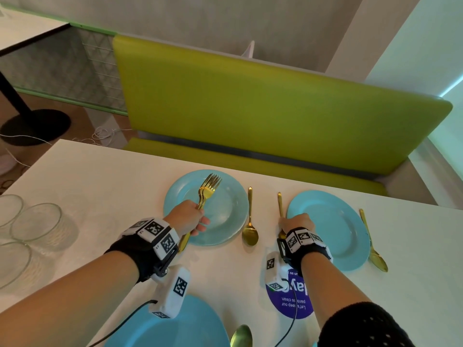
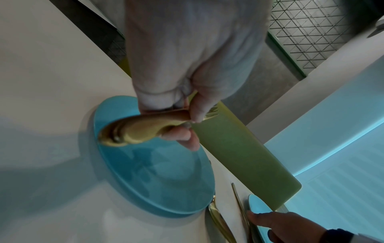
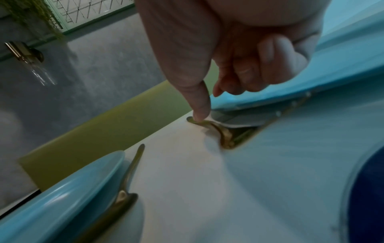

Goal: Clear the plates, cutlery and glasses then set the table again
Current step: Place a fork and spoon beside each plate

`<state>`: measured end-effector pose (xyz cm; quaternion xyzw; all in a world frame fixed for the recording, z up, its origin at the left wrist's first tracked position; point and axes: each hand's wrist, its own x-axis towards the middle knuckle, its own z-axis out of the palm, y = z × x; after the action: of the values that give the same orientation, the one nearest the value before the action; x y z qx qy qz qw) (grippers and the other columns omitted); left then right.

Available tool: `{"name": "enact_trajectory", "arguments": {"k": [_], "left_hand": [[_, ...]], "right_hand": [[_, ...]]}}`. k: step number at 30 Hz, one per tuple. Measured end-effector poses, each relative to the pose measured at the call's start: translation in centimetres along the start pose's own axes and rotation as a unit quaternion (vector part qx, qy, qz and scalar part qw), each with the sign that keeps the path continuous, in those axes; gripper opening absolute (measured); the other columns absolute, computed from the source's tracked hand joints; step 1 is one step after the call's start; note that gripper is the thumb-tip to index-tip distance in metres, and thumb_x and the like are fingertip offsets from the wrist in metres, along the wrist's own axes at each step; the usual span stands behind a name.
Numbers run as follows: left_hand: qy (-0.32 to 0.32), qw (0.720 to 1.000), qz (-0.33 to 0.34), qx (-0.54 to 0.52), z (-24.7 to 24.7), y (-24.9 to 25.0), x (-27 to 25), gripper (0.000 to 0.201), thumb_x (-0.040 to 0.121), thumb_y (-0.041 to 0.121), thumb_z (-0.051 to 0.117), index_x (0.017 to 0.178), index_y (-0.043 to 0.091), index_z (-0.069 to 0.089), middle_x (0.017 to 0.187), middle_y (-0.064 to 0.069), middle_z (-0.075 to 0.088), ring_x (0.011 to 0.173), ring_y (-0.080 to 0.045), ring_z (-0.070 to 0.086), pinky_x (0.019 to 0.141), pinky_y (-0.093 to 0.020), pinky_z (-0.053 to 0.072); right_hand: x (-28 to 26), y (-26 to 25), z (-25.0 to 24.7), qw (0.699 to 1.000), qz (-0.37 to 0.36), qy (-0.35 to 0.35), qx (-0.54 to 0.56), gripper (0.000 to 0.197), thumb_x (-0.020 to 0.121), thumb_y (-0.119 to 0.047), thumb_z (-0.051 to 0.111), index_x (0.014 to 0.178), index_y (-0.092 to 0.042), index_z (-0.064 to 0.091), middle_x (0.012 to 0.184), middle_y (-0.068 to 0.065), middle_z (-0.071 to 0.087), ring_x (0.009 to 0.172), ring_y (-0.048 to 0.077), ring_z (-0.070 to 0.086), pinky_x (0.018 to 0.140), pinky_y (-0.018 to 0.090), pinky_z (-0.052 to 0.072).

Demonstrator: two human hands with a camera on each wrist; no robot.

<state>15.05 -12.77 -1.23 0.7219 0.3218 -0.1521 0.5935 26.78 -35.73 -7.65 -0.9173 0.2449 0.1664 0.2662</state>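
My left hand [image 1: 188, 216] [image 2: 187, 115] grips a bundle of gold forks [image 1: 209, 190] [image 2: 137, 129] by the handles, tines pointing away, above the far left blue plate [image 1: 225, 221] [image 2: 166, 180]. One gold fork [image 1: 279, 204] [image 3: 218, 129] lies flat on the white table just left of the far right blue plate [image 1: 333, 229] [image 3: 270, 92]. My right hand [image 1: 297, 221] [image 3: 207, 106] is over it, thumb tip pressing on the handle and the other fingers curled above the plate's rim. A gold spoon [image 1: 250, 231] [image 3: 129, 180] lies between the two plates.
Another spoon [image 1: 373, 249] lies right of the right plate. A third blue plate [image 1: 175, 326] and a spoon [image 1: 241, 335] sit at the near edge beside a blue round sticker [image 1: 300, 304]. Several glasses [image 1: 37, 221] stand at the left. A green bench [image 1: 250, 108] runs behind the table.
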Motion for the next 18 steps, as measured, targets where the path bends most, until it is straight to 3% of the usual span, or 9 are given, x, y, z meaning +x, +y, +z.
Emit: {"name": "enact_trajectory", "arguments": {"k": [4,7,10,15,18], "left_hand": [[0.008,0.999,0.008,0.030,-0.1,-0.3,-0.9,0.021,0.098,0.009,0.039,0.078,0.011,0.045,0.075,-0.002,0.059,0.055,-0.012,0.052,0.047,-0.021,0.036],[0.013,0.998,0.019,0.052,-0.1,-0.4,-1.5,0.019,0.095,0.008,0.045,0.077,0.011,0.047,0.073,-0.001,0.061,0.042,-0.006,0.053,0.043,-0.018,0.036],[-0.001,0.996,0.038,0.075,0.2,-0.3,-2.5,0.012,0.093,0.008,0.051,0.081,0.011,0.047,0.072,-0.001,0.064,0.046,-0.008,0.051,0.040,-0.018,0.036],[-0.054,0.992,0.075,0.088,0.2,-0.6,-4.9,0.019,0.091,0.007,0.055,0.074,0.010,0.047,0.068,-0.001,0.064,0.042,-0.006,0.050,0.037,-0.016,0.034],[-0.103,0.986,0.076,0.108,-1.3,-1.5,-7.0,0.019,0.090,0.004,0.053,0.071,0.007,0.054,0.069,-0.003,0.063,0.046,-0.008,0.051,0.039,-0.017,0.036]], "right_hand": [[-1.6,-0.5,-1.0,0.999,-0.037,-0.002,-0.018,0.040,0.085,-0.028,0.063,0.113,-0.001,0.053,0.104,0.014,0.064,0.087,0.029,0.061,0.069,0.031,0.046],[-3.7,-0.6,-1.6,0.995,-0.089,-0.008,-0.044,0.033,0.087,-0.026,0.060,0.109,-0.001,0.057,0.108,0.013,0.065,0.098,0.029,0.063,0.068,0.029,0.045],[-6.9,-0.4,-2.1,0.987,-0.154,-0.023,-0.048,0.026,0.088,-0.026,0.060,0.107,-0.007,0.061,0.107,0.008,0.064,0.102,0.025,0.060,0.079,0.028,0.046],[-13.6,-0.8,-2.6,0.959,-0.279,-0.017,-0.045,0.015,0.085,-0.021,0.063,0.099,-0.018,0.067,0.076,-0.008,0.057,0.083,0.014,0.055,0.084,0.028,0.050],[-18.7,-1.6,-1.8,0.931,-0.354,-0.025,-0.091,0.020,0.085,-0.020,0.063,0.104,-0.020,0.070,0.099,0.001,0.066,0.094,0.019,0.060,0.086,0.026,0.046]]}}
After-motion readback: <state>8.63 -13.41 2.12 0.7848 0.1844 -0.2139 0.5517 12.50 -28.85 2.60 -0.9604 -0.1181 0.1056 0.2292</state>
